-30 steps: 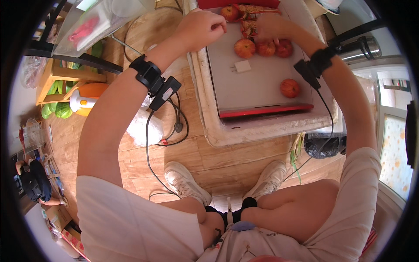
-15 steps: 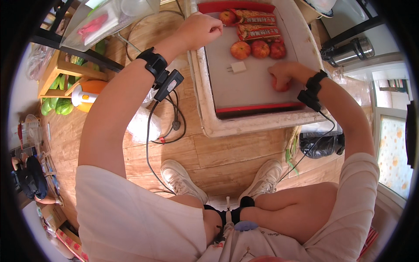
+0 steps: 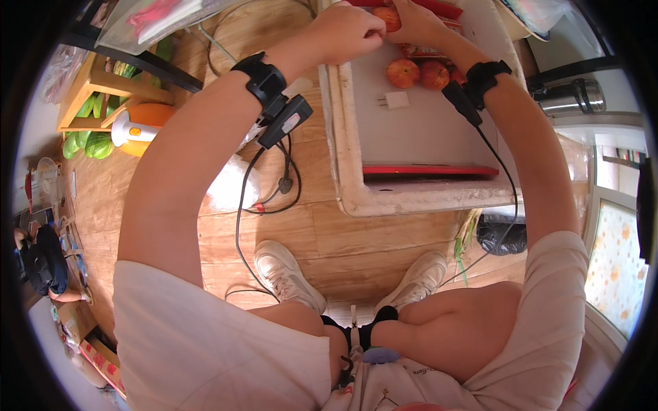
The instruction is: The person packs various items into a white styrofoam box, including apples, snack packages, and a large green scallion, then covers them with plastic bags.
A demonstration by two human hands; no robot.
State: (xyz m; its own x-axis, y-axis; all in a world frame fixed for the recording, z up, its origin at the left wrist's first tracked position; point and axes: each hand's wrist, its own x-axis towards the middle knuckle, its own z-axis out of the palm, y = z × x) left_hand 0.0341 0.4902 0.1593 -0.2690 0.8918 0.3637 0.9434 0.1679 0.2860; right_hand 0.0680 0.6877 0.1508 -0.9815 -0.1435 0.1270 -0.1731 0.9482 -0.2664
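Note:
At the far end of the tray my right hand (image 3: pixel 419 26) has its thumb and fingers around a red-yellow apple (image 3: pixel 388 19). My left hand (image 3: pixel 348 33) is a loose fist over the tray's left rim, close beside that apple, and nothing shows in it. Nearer me lie a red-yellow apple (image 3: pixel 402 72) and a redder apple (image 3: pixel 434 75). Another apple is partly covered by my right wrist. A white plug adapter (image 3: pixel 396 101) with two prongs rests on the tray floor. Red snack packets (image 3: pixel 419 51) are mostly hidden behind my right hand.
The pale foam box (image 3: pixel 351 185) has a worn rim and a red inner edge (image 3: pixel 432 170). A cable runs from each wrist device. To the left stand a wooden shelf with green vegetables (image 3: pixel 99 145) and an orange-and-white object. A steel flask (image 3: pixel 579 96) is at the right.
My right hand has moved from the tray's right side to its far end, by the apple there. My left fist has shifted right and forward. The view has shifted slightly.

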